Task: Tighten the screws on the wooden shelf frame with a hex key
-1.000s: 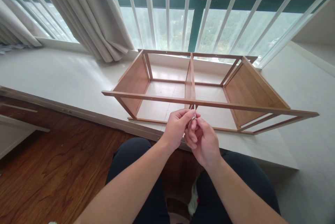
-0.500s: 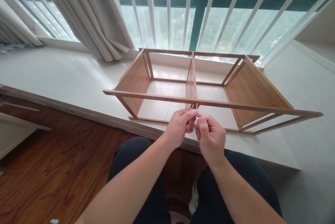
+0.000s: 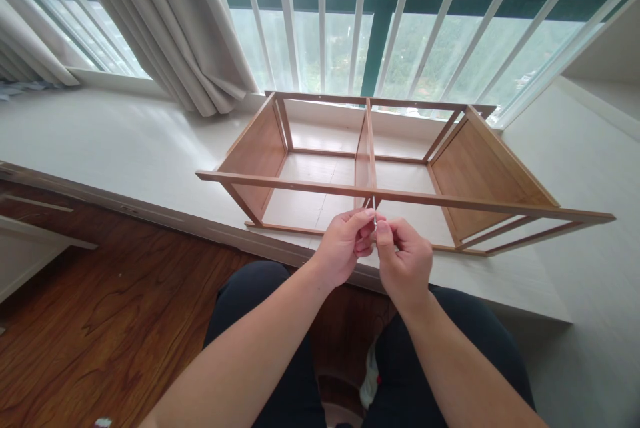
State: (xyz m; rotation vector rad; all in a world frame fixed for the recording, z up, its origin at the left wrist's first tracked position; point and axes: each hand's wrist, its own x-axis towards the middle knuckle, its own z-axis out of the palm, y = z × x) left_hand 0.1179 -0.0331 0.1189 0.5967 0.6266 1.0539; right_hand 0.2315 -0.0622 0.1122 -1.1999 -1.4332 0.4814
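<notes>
A wooden shelf frame (image 3: pixel 465 203) lies on its side on a white raised platform (image 3: pixel 125 148) by the window. My left hand (image 3: pixel 344 243) and my right hand (image 3: pixel 406 260) meet just below the frame's front rail, at its middle divider (image 3: pixel 365 155). Both pinch a thin metal key (image 3: pixel 373 204) whose tip points up into the underside of the rail. My knees in dark trousers show below the hands.
Grey curtains (image 3: pixel 165 28) hang at the left of the window with white bars (image 3: pixel 320 15). Dark wooden floor (image 3: pixel 100 321) lies below the platform edge. A white sock or shoe (image 3: pixel 371 375) shows between my legs.
My right hand has turned from a cupped grip under the key to a pinch beside it, moving slightly right. The frame and my left hand stay put.
</notes>
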